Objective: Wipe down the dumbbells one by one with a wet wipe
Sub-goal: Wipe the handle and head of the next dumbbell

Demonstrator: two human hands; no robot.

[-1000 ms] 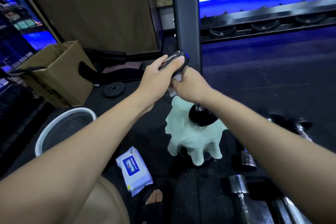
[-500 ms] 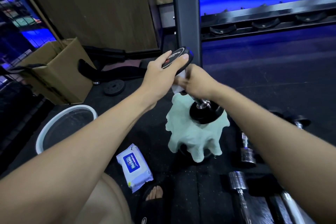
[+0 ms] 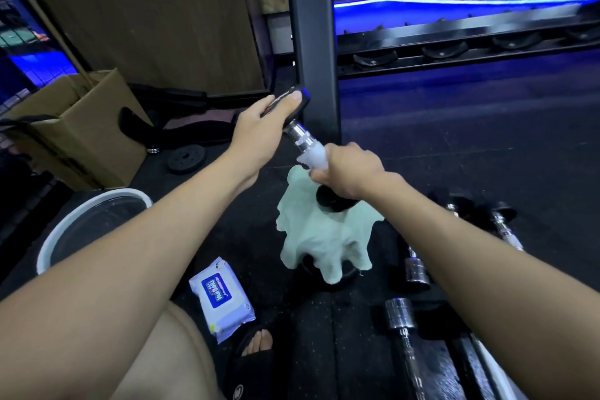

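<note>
**Dumbbell held upright, wipe on the handle**

The left hand gripped the upper black head of the dumbbell, fingers laid over its top face and curled on its rim. The dumbbell stood tilted, its chrome handle running down and to the right from those fingers. The right hand was clenched round the lower part of the handle with a white wet wipe bunched between fingers and metal; the wipe showed just above the right thumb. The lower black head sat directly below the right hand, resting on a pale green cloth draped over a round black object on the floor.

Below the left forearm lay a pack of wipes, flat on the dark floor. A white-rimmed basin stood left of it. Several chrome-handled dumbbells lay on the floor beneath the right forearm. A cardboard box stood well left of the left hand.
</note>
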